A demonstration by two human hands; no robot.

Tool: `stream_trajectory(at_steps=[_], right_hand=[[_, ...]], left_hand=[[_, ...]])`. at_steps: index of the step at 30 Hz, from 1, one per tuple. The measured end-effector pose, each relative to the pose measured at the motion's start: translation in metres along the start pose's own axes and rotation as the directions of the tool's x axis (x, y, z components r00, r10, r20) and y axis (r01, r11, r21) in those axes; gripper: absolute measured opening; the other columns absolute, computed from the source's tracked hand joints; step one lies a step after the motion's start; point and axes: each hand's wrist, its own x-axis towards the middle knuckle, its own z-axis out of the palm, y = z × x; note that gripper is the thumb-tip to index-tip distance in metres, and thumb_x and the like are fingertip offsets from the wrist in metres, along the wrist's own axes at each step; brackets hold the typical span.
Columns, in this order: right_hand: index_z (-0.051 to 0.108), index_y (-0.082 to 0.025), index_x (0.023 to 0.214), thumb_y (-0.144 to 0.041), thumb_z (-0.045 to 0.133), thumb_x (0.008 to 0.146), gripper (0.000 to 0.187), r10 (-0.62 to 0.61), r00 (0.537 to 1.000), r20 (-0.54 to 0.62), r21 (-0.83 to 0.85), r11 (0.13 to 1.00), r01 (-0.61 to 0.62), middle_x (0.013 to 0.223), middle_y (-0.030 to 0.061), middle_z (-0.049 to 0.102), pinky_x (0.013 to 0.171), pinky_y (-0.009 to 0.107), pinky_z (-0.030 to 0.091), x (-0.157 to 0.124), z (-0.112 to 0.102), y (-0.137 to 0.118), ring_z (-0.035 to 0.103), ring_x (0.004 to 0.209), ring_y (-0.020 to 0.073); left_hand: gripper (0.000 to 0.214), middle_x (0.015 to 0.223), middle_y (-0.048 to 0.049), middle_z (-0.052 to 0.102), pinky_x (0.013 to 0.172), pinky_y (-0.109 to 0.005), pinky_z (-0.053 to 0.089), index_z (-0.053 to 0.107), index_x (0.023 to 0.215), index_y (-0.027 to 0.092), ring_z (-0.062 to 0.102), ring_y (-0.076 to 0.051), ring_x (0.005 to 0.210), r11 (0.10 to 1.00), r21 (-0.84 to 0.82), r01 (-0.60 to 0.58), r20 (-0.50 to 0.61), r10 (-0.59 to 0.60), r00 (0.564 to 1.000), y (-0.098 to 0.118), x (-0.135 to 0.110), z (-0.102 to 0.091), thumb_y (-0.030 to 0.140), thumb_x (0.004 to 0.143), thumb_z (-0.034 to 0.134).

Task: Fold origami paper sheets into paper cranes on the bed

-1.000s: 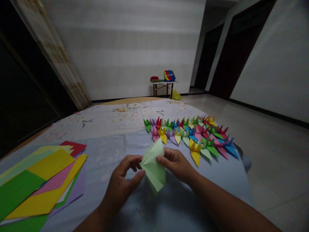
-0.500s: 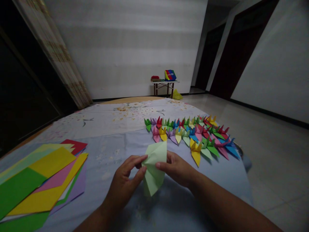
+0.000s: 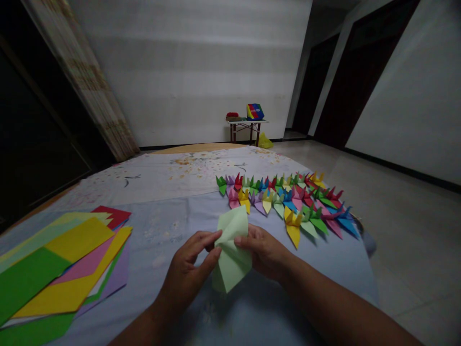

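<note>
A pale green sheet of origami paper [image 3: 232, 266], creased and partly folded, is held above the table between both hands. My left hand [image 3: 192, 264] pinches its left edge between thumb and fingers. My right hand [image 3: 268, 250] grips the right side, thumb pressed on the front face and fingers behind, partly hidden by the paper. Beyond the right hand stand several rows of folded paper cranes in many colours, among them a yellow crane [image 3: 293, 226] close to the front.
Loose coloured paper, including a yellow sheet [image 3: 81, 240] and a green sheet [image 3: 30, 276], lies piled at the left. A floral cloth [image 3: 158, 226] covers the table. A small side table [image 3: 248, 122] with a colourful box [image 3: 255, 111] stands by the wall.
The lower right part of the green paper has spread outward to the right, and the sheet looks flatter. Both hands keep nearly the same grip.
</note>
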Motion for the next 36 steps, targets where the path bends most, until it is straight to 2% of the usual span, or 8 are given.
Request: stream_trajectory(at_steps=[6,10,22,30,33,36], right_hand=[[0.056,-0.012,0.096,-0.027,0.071,0.064,0.038,0.001,1.0,-0.013,0.0,1.0,-0.001,0.083,0.0066,0.067,0.069,0.028,0.048,-0.001,0.002,-0.003,0.063,0.069,0.0154],[0.056,-0.012,0.095,-0.028,0.071,0.064,0.038,-0.002,1.0,-0.012,-0.005,1.0,0.002,0.086,0.0077,0.066,0.07,0.028,0.047,-0.001,0.001,-0.004,0.062,0.075,0.0172],[0.057,-0.013,0.099,-0.025,0.071,0.065,0.039,-0.021,1.0,0.015,-0.003,1.0,0.021,0.09,0.0072,0.065,0.071,0.027,0.046,0.001,0.002,-0.002,0.062,0.079,0.0165],[0.056,-0.014,0.1,-0.029,0.07,0.067,0.039,-0.05,0.999,-0.005,-0.032,0.998,0.05,0.087,0.0054,0.064,0.065,0.024,0.046,0.001,0.006,0.0,0.061,0.073,0.0144],[0.055,-0.013,0.097,-0.029,0.07,0.066,0.038,-0.075,0.997,-0.03,-0.085,0.994,0.072,0.085,0.0052,0.064,0.066,0.024,0.046,0.003,0.002,0.003,0.061,0.07,0.014],[0.05,-0.015,0.105,-0.034,0.069,0.068,0.046,-0.107,0.988,-0.108,-0.245,0.966,0.077,0.089,0.0064,0.063,0.071,0.03,0.047,0.004,-0.005,0.003,0.062,0.074,0.0168]], left_hand=[[0.03,0.101,-0.0052,0.062,0.08,-0.03,0.047,0.061,0.112,0.028,0.058,-0.018,0.094,0.998,-0.019,-0.061,0.071,0.062,0.996,0.004,0.001,-0.006,0.023,0.085,0.049],[0.033,0.099,-0.0044,0.061,0.079,-0.029,0.047,0.058,0.115,0.029,0.058,-0.017,0.089,0.994,-0.006,-0.108,0.112,0.108,0.988,0.003,0.001,-0.008,0.019,0.084,0.052],[0.027,0.089,-0.0002,0.062,0.072,-0.023,0.048,0.063,0.104,0.028,0.06,-0.012,0.083,0.971,0.086,-0.222,0.012,0.222,0.975,-0.005,0.002,-0.008,0.015,0.081,0.058],[0.025,0.084,0.0004,0.061,0.069,-0.022,0.048,0.063,0.103,0.025,0.06,-0.012,0.079,0.961,0.116,-0.249,0.011,0.249,0.968,-0.003,0.001,-0.006,0.014,0.081,0.059],[0.022,0.082,0.0006,0.062,0.067,-0.022,0.048,0.064,0.099,0.024,0.06,-0.012,0.077,0.96,0.134,-0.247,-0.008,0.25,0.968,-0.003,0.001,-0.006,0.014,0.08,0.059],[0.018,0.081,0.0007,0.061,0.068,-0.022,0.048,0.065,0.096,0.023,0.06,-0.012,0.075,0.96,0.167,-0.226,-0.039,0.236,0.971,-0.004,0.001,-0.006,0.015,0.08,0.059]])
